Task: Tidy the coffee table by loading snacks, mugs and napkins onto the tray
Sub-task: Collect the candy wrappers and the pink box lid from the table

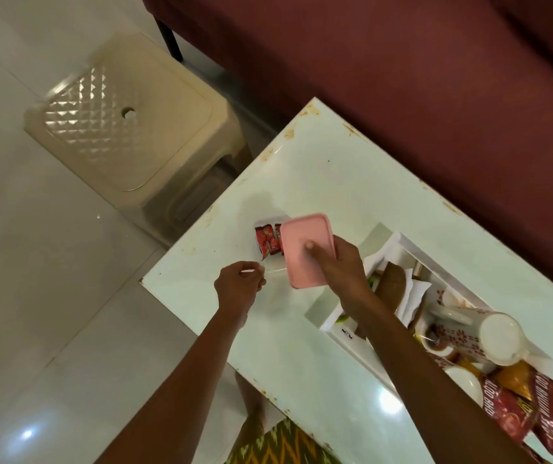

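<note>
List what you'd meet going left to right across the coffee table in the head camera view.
Left hand pinching the rim of a clear box → red snack packets in that box → pink lid → right hand gripping the lid → white tray, holding a patterned mug, then red snack bags.

Dim, warm indoor light falls from above. Ceiling lamps appear as small glare spots on the glossy floor [27,433] and the table top [389,400]. Soft grey shadows edge the tray [402,241] on its left. The sofa [402,95] sinks into dark maroon. The clear box [270,272] almost vanishes against the pale top. Blur smears the pink lid [298,266], mug [499,333] and snack packets [509,406]. Wide-angle distortion slants straight edges toward the corners.
</note>
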Motion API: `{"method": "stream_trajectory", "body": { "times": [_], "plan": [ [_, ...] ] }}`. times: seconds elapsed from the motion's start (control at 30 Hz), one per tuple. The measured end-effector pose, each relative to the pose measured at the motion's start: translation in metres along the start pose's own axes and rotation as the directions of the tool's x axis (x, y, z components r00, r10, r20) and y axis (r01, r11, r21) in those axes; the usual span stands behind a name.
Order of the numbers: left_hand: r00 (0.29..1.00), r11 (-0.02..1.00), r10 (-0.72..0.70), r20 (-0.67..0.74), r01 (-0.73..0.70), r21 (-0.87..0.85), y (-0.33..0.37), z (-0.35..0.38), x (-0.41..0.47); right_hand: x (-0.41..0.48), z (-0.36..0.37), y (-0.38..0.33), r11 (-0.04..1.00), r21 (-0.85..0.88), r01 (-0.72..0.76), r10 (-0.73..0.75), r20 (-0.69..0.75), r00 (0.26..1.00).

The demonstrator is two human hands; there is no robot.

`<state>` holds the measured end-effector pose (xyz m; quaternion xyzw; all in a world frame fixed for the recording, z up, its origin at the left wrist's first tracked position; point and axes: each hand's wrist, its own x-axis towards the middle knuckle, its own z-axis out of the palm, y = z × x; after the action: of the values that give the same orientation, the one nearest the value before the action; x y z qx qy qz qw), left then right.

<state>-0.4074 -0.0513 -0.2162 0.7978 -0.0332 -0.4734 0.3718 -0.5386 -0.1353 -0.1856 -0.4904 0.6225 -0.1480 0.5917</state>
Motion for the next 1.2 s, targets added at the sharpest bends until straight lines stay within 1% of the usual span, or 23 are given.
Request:
{"method": "stream_trajectory", "body": {
  "times": [0.07, 0.13, 0.2, 0.3, 0.37, 0.47, 0.57, 0.63, 0.73, 0.8, 0.93, 1.0, 1.03, 1.1, 1.2],
  "plan": [
    [1.000, 1.000, -0.014, -0.002, 0.014, -0.009, -0.007, -0.001, -0.006, 0.016, 0.011, 0.002, 0.998, 0.016, -0.067, 0.067, -0.039, 0.997],
    [1.000, 1.000, -0.023, 0.000, 0.023, -0.014, -0.013, -0.001, -0.010, 0.026, 0.020, 0.011, 0.992, 0.043, -0.121, 0.122, -0.034, 0.992],
    [1.000, 1.000, -0.018, 0.004, 0.018, -0.007, -0.017, -0.003, -0.013, 0.028, 0.027, 0.020, 0.990, 0.038, -0.139, 0.140, -0.014, 0.990],
    [1.000, 1.000, -0.007, 0.017, 0.006, 0.030, -0.018, -0.005, -0.013, 0.026, 0.034, 0.030, 0.991, -0.036, -0.126, 0.127, 0.011, 0.992],
    [0.999, 0.995, 0.009, 0.030, -0.012, 0.096, -0.016, -0.007, -0.010, 0.023, 0.037, 0.034, 0.991, -0.095, -0.094, 0.097, 0.027, 0.995],
    [0.996, 0.977, 0.081, 0.046, -0.089, 0.196, -0.010, -0.008, -0.006, 0.020, 0.044, 0.035, 0.984, -0.170, -0.047, 0.050, 0.016, 0.999],
    [0.982, 0.930, 0.174, 0.077, -0.190, 0.315, -0.004, -0.007, -0.003, 0.020, 0.052, 0.031, 0.973, -0.229, -0.027, 0.026, -0.007, 1.000],
    [0.976, 0.909, 0.201, 0.079, -0.216, 0.356, -0.004, -0.006, -0.002, 0.023, 0.057, 0.030, 0.955, -0.294, -0.028, 0.023, -0.020, 1.000],
    [0.984, 0.923, 0.171, 0.057, -0.180, 0.340, -0.005, -0.006, 0.000, 0.024, 0.060, 0.029, 0.918, -0.396, -0.028, 0.022, -0.019, 1.000],
    [0.988, 0.932, 0.142, 0.055, -0.152, 0.329, -0.006, -0.007, 0.002, 0.024, 0.057, 0.030, 0.917, -0.398, -0.030, 0.028, -0.011, 1.000],
    [0.994, 0.953, 0.101, 0.026, -0.105, 0.286, 0.002, -0.008, 0.010, 0.028, 0.048, 0.025, 0.949, -0.315, 0.011, -0.029, -0.051, 0.998],
    [0.995, 0.972, 0.096, 0.003, -0.094, 0.215, 0.013, -0.008, 0.018, 0.036, 0.047, 0.018, 0.958, -0.282, 0.040, -0.058, -0.059, 0.997],
    [0.996, 0.985, 0.083, -0.011, -0.080, 0.154, 0.019, -0.007, 0.023, 0.040, 0.047, 0.014, 0.966, -0.255, 0.039, -0.054, -0.050, 0.997],
    [0.999, 0.998, 0.046, -0.025, -0.045, 0.037, 0.029, -0.004, 0.030, 0.047, 0.050, 0.005, 0.981, -0.195, -0.001, -0.006, -0.034, 0.999],
    [0.998, 0.999, 0.032, -0.045, -0.030, 0.030, 0.035, 0.000, 0.038, 0.056, 0.052, 0.001, 0.989, -0.111, -0.101, 0.098, -0.034, 0.995]
  ]
}}
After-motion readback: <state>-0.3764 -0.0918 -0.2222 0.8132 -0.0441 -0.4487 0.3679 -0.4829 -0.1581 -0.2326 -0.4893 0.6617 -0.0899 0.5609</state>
